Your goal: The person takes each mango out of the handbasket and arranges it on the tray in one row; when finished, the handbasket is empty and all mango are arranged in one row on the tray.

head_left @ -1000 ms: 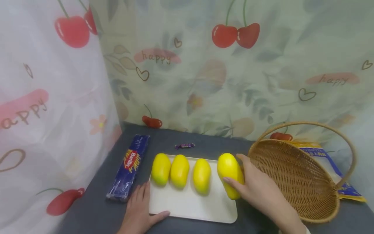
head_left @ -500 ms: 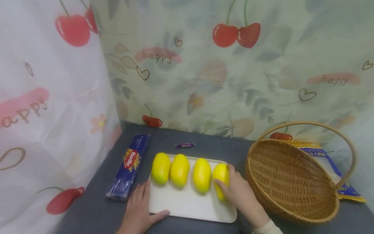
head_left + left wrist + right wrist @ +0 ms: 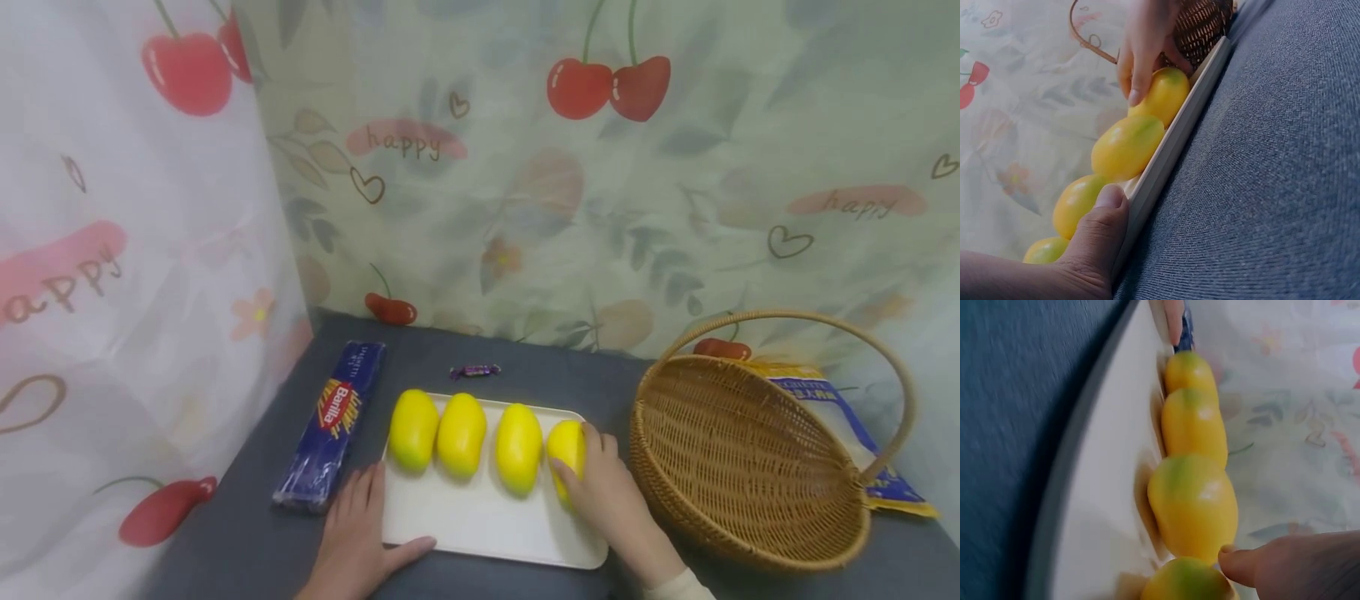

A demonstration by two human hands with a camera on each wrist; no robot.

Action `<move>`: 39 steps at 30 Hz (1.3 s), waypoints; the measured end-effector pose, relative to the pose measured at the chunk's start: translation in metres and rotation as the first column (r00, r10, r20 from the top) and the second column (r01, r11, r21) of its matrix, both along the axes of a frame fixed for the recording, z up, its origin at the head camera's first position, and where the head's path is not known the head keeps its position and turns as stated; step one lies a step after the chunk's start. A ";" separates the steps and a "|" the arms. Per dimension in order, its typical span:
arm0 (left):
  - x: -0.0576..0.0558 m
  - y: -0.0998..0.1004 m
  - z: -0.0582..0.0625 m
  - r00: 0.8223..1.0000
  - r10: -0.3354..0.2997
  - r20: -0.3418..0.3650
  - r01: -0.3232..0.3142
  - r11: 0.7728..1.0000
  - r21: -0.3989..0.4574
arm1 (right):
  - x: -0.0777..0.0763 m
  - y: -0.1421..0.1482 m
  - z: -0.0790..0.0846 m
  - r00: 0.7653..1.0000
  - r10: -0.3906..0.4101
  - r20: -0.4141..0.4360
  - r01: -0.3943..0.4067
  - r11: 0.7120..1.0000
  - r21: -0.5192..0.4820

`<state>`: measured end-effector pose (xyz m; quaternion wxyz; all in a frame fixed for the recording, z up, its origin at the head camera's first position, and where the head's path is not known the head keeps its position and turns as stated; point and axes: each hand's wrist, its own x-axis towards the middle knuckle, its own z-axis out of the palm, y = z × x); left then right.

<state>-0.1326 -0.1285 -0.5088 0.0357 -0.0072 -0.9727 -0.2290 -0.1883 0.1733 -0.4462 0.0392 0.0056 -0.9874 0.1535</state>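
Note:
A cream tray carries several yellow mangoes in a row. My right hand grips the rightmost mango, which sits on the tray's right end; in the right wrist view the thumb lies beside this mango. To its left stand the third mango, the second mango and, at the far left, a mango with a greenish lower end. My left hand rests at the tray's left edge with fingers straight and the thumb along the front rim.
Left of the tray lies a blue Barilla spaghetti pack. Behind it is a small purple wrapped candy. A wicker basket with a tall handle stands tilted at the right, a blue-and-yellow bag behind it. Patterned curtains hang behind.
My right hand has brought the rightmost mango down and left onto the tray, and still grips it there. The left hand has stayed in place.

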 end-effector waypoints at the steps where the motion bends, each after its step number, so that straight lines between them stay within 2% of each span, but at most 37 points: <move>1: 0.000 0.000 0.000 1.000 0.001 0.000 -0.001 1.000 -0.002 | 0.003 -0.001 -0.001 1.000 0.001 -0.008 -0.001 1.000 0.000; 7: 0.000 0.000 0.001 1.000 0.004 0.009 -0.004 1.000 -0.011 | 0.022 -0.009 0.002 1.000 0.021 -0.014 -0.021 1.000 0.001; 11: 0.000 0.000 0.001 1.000 0.003 0.018 -0.003 1.000 -0.010 | 0.029 -0.013 0.004 0.999 0.039 0.007 -0.039 0.999 0.000; 20: -0.003 0.000 -0.003 0.999 0.014 0.048 -0.013 1.000 -0.025 | 0.026 -0.012 0.008 0.996 0.094 -0.005 -0.094 0.995 -0.032; 28: -0.002 0.000 -0.004 0.999 0.016 0.037 -0.015 0.999 -0.029 | 0.020 -0.007 0.010 0.991 0.098 0.091 -0.093 0.994 -0.062; 39: -0.002 0.000 -0.003 1.000 0.006 0.024 -0.006 1.000 -0.021 | 0.022 -0.008 0.018 0.988 0.080 0.133 -0.073 0.996 -0.059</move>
